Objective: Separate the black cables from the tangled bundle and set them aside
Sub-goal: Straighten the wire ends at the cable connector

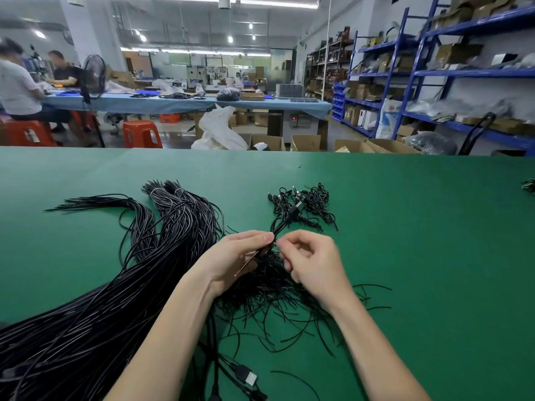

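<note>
A big bundle of long black cables (121, 285) sweeps across the left of the green table (419, 241). Under my hands lies a tangle of short black cables (269, 296). My left hand (234, 257) pinches a black cable (289, 217) that rises from my fingertips to a USB plug; a thin copper-tipped end juts below my palm. My right hand (311, 260) is beside it with fingers curled, fingertips at the same cable near the left thumb. A small pile of separated black cables (304, 205) lies just beyond my hands.
A USB plug (249, 377) on a black lead lies near the table's front edge. Another cable clump (529, 185) sits at the far right edge. Beyond the table are cardboard boxes (305, 142), blue shelving (434, 73), orange stools and seated people at a blue bench.
</note>
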`<act>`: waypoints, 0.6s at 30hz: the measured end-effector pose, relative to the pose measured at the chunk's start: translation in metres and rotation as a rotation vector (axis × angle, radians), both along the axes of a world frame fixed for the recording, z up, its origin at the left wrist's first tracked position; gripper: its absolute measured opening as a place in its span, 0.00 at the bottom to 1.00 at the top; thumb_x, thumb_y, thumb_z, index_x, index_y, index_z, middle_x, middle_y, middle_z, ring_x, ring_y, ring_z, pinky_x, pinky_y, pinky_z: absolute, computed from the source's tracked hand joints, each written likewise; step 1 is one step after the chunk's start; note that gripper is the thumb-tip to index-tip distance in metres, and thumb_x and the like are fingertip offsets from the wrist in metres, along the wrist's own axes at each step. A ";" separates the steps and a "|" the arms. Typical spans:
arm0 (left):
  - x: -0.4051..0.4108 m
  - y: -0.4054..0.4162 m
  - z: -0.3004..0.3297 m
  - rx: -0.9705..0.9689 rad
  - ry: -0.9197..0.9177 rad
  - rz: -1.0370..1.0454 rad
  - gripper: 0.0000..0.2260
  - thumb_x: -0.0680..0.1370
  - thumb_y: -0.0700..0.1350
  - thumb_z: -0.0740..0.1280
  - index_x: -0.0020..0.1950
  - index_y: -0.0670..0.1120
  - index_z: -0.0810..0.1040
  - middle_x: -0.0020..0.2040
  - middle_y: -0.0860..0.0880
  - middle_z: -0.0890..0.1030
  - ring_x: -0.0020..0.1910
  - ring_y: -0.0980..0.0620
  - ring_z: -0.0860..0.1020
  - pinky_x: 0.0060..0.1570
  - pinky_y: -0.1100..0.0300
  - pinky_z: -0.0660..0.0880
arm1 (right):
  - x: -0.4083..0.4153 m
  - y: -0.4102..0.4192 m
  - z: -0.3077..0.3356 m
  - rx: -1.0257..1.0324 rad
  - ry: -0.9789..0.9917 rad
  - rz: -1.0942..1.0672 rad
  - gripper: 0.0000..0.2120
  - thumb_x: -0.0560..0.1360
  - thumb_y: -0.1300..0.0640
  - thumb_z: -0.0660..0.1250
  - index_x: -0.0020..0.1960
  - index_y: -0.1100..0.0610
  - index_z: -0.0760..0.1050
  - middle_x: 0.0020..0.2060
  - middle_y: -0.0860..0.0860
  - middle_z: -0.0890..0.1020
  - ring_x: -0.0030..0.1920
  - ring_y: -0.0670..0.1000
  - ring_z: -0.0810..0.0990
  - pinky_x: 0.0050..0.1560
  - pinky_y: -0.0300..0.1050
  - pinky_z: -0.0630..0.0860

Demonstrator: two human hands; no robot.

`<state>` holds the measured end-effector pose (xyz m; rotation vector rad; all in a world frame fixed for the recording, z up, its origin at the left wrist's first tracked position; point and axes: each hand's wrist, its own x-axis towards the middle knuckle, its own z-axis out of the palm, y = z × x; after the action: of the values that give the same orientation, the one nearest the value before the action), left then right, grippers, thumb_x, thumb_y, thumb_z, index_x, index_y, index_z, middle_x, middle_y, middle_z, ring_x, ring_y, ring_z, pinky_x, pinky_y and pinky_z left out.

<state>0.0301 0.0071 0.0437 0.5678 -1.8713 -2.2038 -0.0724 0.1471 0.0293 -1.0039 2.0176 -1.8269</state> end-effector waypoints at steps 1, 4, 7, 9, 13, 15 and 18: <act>0.001 -0.001 0.001 -0.014 0.029 -0.012 0.10 0.68 0.53 0.75 0.46 0.51 0.86 0.45 0.52 0.85 0.41 0.59 0.81 0.50 0.55 0.68 | -0.001 0.000 0.004 -0.072 -0.462 0.138 0.06 0.74 0.64 0.74 0.39 0.58 0.83 0.32 0.49 0.79 0.28 0.43 0.74 0.25 0.31 0.69; -0.001 0.001 0.001 -0.015 0.114 -0.010 0.10 0.69 0.53 0.75 0.46 0.50 0.86 0.46 0.50 0.85 0.45 0.56 0.81 0.57 0.54 0.69 | 0.006 0.003 0.010 -0.337 -1.381 0.440 0.05 0.67 0.67 0.75 0.41 0.66 0.81 0.34 0.54 0.77 0.27 0.44 0.75 0.19 0.31 0.69; -0.004 0.007 0.002 0.018 0.126 0.063 0.12 0.66 0.55 0.75 0.47 0.52 0.88 0.47 0.52 0.86 0.46 0.59 0.82 0.56 0.54 0.70 | 0.010 -0.002 0.009 -0.261 -1.039 0.342 0.04 0.70 0.60 0.76 0.40 0.61 0.83 0.34 0.52 0.79 0.28 0.43 0.76 0.21 0.31 0.70; -0.007 0.011 0.003 0.018 0.144 0.117 0.14 0.65 0.56 0.76 0.47 0.53 0.88 0.46 0.53 0.86 0.44 0.62 0.81 0.52 0.56 0.70 | 0.006 -0.004 0.008 -0.159 -0.732 0.243 0.03 0.74 0.57 0.75 0.43 0.57 0.84 0.34 0.49 0.81 0.29 0.43 0.76 0.23 0.33 0.70; -0.015 0.024 -0.001 0.047 0.143 0.226 0.14 0.62 0.54 0.78 0.45 0.52 0.89 0.44 0.53 0.87 0.40 0.63 0.82 0.48 0.57 0.69 | -0.005 -0.002 -0.004 -0.128 -0.492 0.054 0.04 0.76 0.57 0.75 0.44 0.57 0.85 0.33 0.50 0.82 0.28 0.46 0.77 0.25 0.35 0.71; -0.018 0.027 -0.004 0.085 0.137 0.247 0.15 0.62 0.54 0.78 0.46 0.51 0.89 0.45 0.52 0.87 0.41 0.63 0.83 0.49 0.56 0.69 | -0.006 -0.001 -0.005 -0.113 -0.523 0.042 0.05 0.73 0.54 0.78 0.43 0.57 0.86 0.32 0.49 0.81 0.28 0.46 0.77 0.25 0.35 0.70; -0.022 0.031 -0.008 0.140 0.140 0.234 0.17 0.63 0.55 0.77 0.48 0.49 0.88 0.47 0.51 0.87 0.46 0.58 0.83 0.51 0.55 0.69 | -0.008 -0.001 -0.007 -0.121 -0.721 0.080 0.12 0.64 0.50 0.81 0.42 0.55 0.86 0.31 0.46 0.80 0.27 0.44 0.76 0.22 0.34 0.68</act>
<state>0.0083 0.0383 0.0357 0.6053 -1.5090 -2.1689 -0.0805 0.1458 0.0227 -0.3465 1.4229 -1.9095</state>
